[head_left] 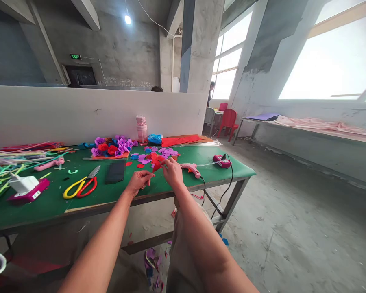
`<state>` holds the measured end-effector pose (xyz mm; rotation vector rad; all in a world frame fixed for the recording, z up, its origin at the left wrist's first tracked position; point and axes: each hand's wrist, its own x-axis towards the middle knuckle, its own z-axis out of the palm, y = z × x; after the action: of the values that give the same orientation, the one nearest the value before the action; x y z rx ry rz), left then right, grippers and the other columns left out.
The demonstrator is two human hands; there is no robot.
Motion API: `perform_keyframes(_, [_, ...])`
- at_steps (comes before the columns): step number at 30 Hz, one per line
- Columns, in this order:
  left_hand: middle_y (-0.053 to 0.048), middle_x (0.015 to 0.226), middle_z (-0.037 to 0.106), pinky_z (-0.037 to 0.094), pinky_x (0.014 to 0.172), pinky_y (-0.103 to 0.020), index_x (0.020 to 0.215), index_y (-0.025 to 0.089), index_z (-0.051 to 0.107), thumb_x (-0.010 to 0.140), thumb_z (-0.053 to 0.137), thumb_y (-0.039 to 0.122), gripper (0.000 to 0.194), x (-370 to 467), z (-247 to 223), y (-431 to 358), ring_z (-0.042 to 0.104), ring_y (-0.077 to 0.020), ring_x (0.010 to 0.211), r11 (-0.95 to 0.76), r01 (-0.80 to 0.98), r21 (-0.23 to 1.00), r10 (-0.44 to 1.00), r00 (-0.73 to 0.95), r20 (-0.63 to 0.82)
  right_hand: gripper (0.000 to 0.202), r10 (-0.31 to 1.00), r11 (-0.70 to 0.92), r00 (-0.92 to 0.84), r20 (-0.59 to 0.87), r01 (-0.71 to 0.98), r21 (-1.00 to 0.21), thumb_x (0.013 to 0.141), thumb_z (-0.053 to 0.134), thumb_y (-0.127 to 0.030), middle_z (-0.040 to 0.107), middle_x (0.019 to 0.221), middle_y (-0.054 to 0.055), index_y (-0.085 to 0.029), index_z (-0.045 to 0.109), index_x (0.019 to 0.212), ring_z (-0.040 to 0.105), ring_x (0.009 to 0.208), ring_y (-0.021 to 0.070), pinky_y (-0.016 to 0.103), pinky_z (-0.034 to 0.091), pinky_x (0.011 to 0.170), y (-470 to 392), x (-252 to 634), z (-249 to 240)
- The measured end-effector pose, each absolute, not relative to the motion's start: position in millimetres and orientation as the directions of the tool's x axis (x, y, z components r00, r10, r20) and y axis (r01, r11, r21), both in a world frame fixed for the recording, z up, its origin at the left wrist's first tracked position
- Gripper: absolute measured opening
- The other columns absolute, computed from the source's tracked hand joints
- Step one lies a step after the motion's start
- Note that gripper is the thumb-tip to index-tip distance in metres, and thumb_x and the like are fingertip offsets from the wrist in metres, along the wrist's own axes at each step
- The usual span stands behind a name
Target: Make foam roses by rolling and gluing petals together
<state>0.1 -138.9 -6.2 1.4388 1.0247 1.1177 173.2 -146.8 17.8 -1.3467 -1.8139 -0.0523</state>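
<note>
My left hand (140, 181) is closed in a pinch over the front of the green table, its fingertips at something thin and too small to name. My right hand (172, 172) is closed on the edge of a red petal piece (157, 160), just right of my left hand. Behind the hands lie loose purple petals (167, 152) and more red pieces. A pink glue gun (191, 168) rests right of my right hand. Left of my left hand are a dark phone (115, 172) and scissors (84, 185) with yellow and red handles.
Purple and red flowers (112, 147), a pink bottle (142, 129) and red sheets (181, 140) line the back of the green table (55, 177). Colored stems and a white plug (23, 184) lie left. A magenta power block (222, 161) with a black cord sits right.
</note>
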Motion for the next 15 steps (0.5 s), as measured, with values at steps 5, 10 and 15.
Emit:
perform_keyframes(5, [0.003,0.042,0.054,0.019,0.031,-0.019,0.074,0.013,0.071,0.062,0.074,0.04,0.029,-0.5,-8.1,-137.5,0.031,-0.0032,0.029,-0.147,0.044,0.988,0.969,0.208,0.135,0.011,0.749,0.464,-0.037,0.661,0.742,-0.484,0.086,0.051,-0.022,0.062,0.096,0.005,-0.021,0.061,0.09,0.057,0.085,0.0187,0.029,0.04,0.074,-146.0,173.9,16.0])
perform_keyframes(10, [0.002,0.043,0.055,0.02,0.032,-0.019,0.073,0.013,0.071,0.062,0.074,0.041,0.03,-0.4,-8.5,-136.8,0.031,-0.0032,0.03,-0.175,0.043,0.984,0.966,0.199,0.163,0.013,0.786,0.467,0.145,0.601,0.498,-0.731,0.083,0.048,-0.026,0.061,0.089,0.003,-0.021,0.06,0.086,0.054,0.074,0.0157,0.028,0.041,0.072,-143.6,177.1,14.9])
perform_keyframes(15, [0.002,0.049,0.058,0.027,0.034,-0.019,0.074,0.015,0.072,0.062,0.074,0.044,0.032,1.7,-7.3,-137.3,0.036,-0.0042,0.034,-0.251,0.021,0.968,0.961,0.125,0.247,0.023,0.942,0.283,0.19,0.277,-0.005,-0.959,0.078,0.05,-0.036,0.057,0.063,0.001,-0.019,0.056,0.064,0.05,0.06,0.0135,0.026,0.041,0.061,-137.3,175.3,11.6])
